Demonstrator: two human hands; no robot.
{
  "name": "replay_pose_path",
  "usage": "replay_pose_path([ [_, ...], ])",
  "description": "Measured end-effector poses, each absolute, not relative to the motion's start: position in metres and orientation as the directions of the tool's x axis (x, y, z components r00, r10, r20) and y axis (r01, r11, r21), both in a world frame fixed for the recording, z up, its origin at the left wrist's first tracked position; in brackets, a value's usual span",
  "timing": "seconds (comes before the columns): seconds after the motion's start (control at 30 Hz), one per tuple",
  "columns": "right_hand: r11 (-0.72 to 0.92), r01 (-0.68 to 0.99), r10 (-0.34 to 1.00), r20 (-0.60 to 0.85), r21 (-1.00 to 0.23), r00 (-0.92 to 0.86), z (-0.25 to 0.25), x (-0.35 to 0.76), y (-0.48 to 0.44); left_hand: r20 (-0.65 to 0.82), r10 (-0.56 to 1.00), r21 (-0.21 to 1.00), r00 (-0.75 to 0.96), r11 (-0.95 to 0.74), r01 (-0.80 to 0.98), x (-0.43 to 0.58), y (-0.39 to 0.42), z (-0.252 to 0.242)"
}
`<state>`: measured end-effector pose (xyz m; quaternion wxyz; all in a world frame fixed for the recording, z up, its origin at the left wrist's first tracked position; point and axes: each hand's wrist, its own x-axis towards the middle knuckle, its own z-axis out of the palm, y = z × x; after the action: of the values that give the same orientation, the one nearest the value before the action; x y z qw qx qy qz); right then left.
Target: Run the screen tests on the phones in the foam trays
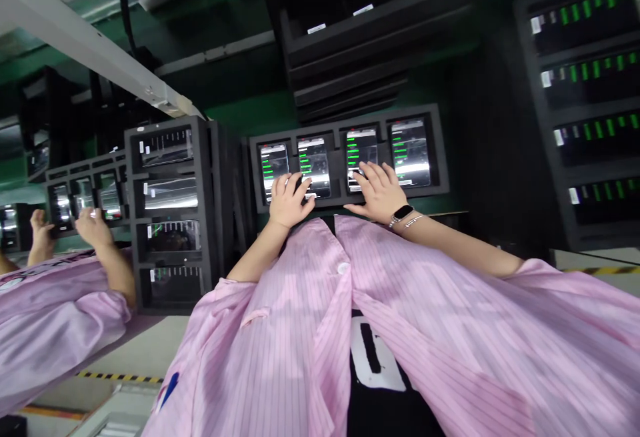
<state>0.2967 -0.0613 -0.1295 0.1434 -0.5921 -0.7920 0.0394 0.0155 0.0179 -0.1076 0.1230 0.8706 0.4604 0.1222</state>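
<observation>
Four smartphones (410,152) stood in a row in a black foam tray (437,150), each in its own slot, with their long axes running away from the wearer and their screens lit with green-barred lists. The left hand (290,200) lay open, palm down, its fingers spread over the second phone from the left and nearest the first. The right hand (380,190), also open and not gripping, rested on the third phone and was nearer the fourth. A smartwatch (403,213) and a thin bracelet (414,221) circled the right wrist, just below the tray's near edge. A pink striped smock (280,337) covered the wearer's body directly in front of the tray. To the tray's left stood a matte foam rack (131,223) of stacked phones, and farther left a co-worker's hands (93,227) rested on phones in another tray. To the tray's right stood a taller black rack (585,110) of glowing screens.
</observation>
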Motion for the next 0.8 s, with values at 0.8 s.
replay_pose_path([
  [0.8, 0.276, 0.915, 0.949, 0.235, -0.295, -0.210, -0.136, 0.307, -0.080, 0.146, 0.975, 0.325, 0.167, -0.207, 0.923, -0.054, -0.005, -0.124],
])
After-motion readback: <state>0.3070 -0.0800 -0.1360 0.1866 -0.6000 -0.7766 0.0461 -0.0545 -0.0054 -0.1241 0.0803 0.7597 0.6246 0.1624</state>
